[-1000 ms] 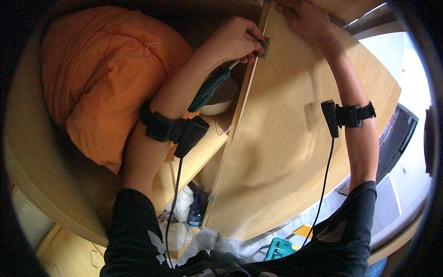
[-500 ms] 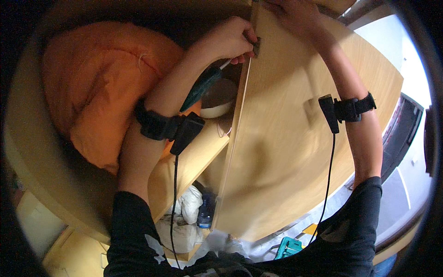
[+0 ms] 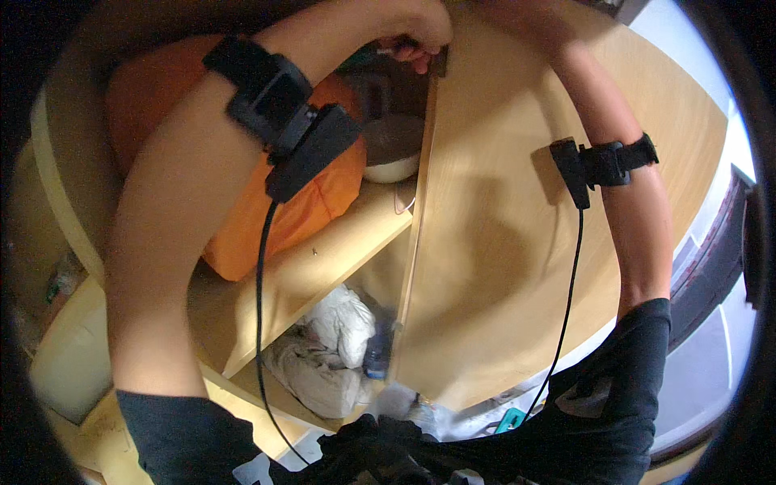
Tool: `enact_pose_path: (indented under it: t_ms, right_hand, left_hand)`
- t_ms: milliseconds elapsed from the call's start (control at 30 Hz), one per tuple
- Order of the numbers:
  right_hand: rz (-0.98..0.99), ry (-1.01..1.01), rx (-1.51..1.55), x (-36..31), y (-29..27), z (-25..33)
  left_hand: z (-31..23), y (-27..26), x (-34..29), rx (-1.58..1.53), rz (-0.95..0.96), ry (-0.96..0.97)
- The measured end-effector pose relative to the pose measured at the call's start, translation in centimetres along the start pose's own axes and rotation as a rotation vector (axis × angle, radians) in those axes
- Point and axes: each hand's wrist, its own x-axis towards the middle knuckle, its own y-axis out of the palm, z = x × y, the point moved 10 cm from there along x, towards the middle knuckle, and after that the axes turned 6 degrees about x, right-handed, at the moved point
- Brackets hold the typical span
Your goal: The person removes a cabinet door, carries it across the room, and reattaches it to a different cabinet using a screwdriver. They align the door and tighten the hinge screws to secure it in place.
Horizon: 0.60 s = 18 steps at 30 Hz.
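My left hand point(image 3: 418, 34) is at the upper middle, beside the edge of a light wooden door panel point(image 3: 485, 234). Its fingers are curled around the thin pale shaft of a dark green-handled tool point(image 3: 358, 56), most of which is hidden behind my forearm. Beside the fingertips, a small dark metal fitting point(image 3: 440, 63) sits on the panel's edge. At the top of the picture my right hand point(image 3: 517, 10) lies against the upper part of the panel. Its fingers are blurred and cut off by the frame.
An orange cloth bundle point(image 3: 323, 190) fills the cabinet shelf behind my left arm, with a round pale bowl point(image 3: 394, 153) beside it. Below the shelf board point(image 3: 315, 259) are a white bag point(image 3: 343, 327) and a bottle point(image 3: 377, 356). A teal case point(image 3: 510, 420) lies low down. Cables hang from both wrist straps.
My left forearm has swung up and left across the orange bundle, and the hand has risen a little at the panel edge. The green-handled tool is now mostly hidden. My right arm has barely moved.
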Motion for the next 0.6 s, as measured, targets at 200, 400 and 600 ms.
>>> enact_pose_path:
  t_ms: [200, 400, 600]
  right_hand:
    - [0.049, 0.048, -0.062, 0.3, 1.0, -1.0]
    - [0.017, 0.084, 0.022, -0.1, 0.1, -1.3]
    - [0.054, 0.003, -0.015, -0.3, 0.0, -0.8]
  left_hand:
    - [-0.7, -0.7, -1.8, -0.108, -0.060, -0.022]
    - [-0.4, -1.0, -1.4, -0.061, 0.027, 0.023]
    - [0.9, -0.3, -1.5, -0.230, 0.252, -0.205]
